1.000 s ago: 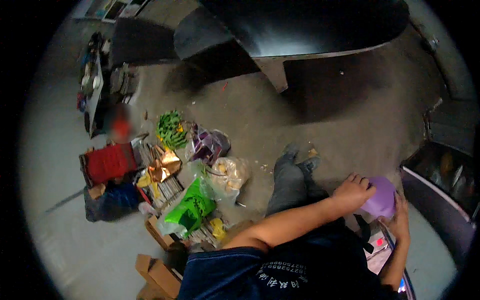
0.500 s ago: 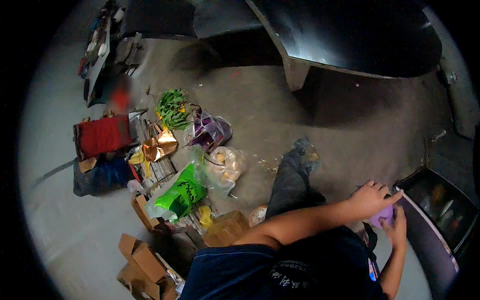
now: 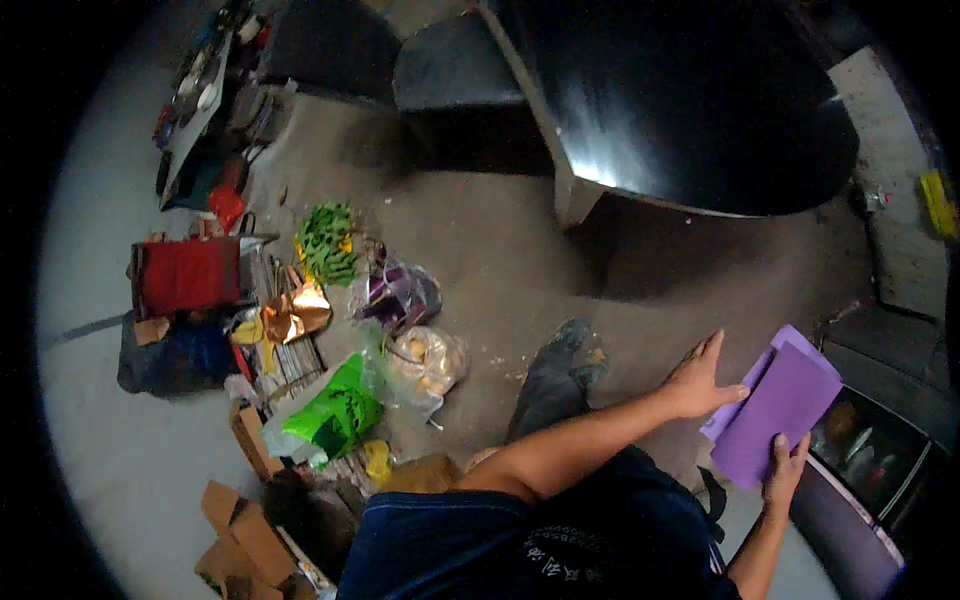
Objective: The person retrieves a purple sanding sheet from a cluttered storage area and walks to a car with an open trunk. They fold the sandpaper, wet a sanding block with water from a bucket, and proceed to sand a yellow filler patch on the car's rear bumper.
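A flat, folded purple sheet, paper or cloth I cannot tell, is held up tilted at my right side. A paler purple layer shows along its upper left edge. My right hand grips its lower right edge, thumb on the front face and the other fingers partly hidden. Just left of the sheet is my left hand, open with fingers stretched out. Its thumb tip reaches the sheet's left edge; whether it touches I cannot tell.
A glass-topped dark cabinet stands close at right; a black table lies ahead. On the floor at left are a green bag, a clear bag of round pale items, leafy greens, a red seat and open cardboard boxes.
The purple sheet, mostly hidden between my hands before, is now raised and shows its broad face. My left hand has come away from my right and spread its fingers. The view has shifted.
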A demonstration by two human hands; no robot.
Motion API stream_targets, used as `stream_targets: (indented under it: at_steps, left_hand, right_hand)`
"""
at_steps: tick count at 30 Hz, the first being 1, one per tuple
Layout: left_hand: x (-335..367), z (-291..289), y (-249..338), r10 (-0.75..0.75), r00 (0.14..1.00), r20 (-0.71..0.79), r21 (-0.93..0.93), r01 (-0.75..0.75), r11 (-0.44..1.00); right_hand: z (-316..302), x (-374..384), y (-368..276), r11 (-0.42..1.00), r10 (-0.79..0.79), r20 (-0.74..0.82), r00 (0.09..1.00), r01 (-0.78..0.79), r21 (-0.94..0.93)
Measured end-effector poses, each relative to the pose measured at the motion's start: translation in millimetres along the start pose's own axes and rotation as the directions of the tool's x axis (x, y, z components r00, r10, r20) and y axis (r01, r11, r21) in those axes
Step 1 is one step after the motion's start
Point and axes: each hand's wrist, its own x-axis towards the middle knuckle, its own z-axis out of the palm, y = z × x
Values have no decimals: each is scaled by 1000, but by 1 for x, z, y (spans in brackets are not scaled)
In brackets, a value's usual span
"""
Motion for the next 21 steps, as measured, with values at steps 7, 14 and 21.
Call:
stream_targets:
  at_steps: [7,14,21]
  left_hand:
    - [21,4,48,146,851,504,-576,205,791]
    - [-14,55,112,-28,895,446,-261,160,952]
    - [-53,177,124,101,771,628,-256,83,963]
  right_hand:
    - [12,-42,-41,998,-12,-149,989,22,66]
    - [6,-95,-47,978,77,-359,930,0,210]
    - [-60,-174,5,978,151,-581,799,-37,204]
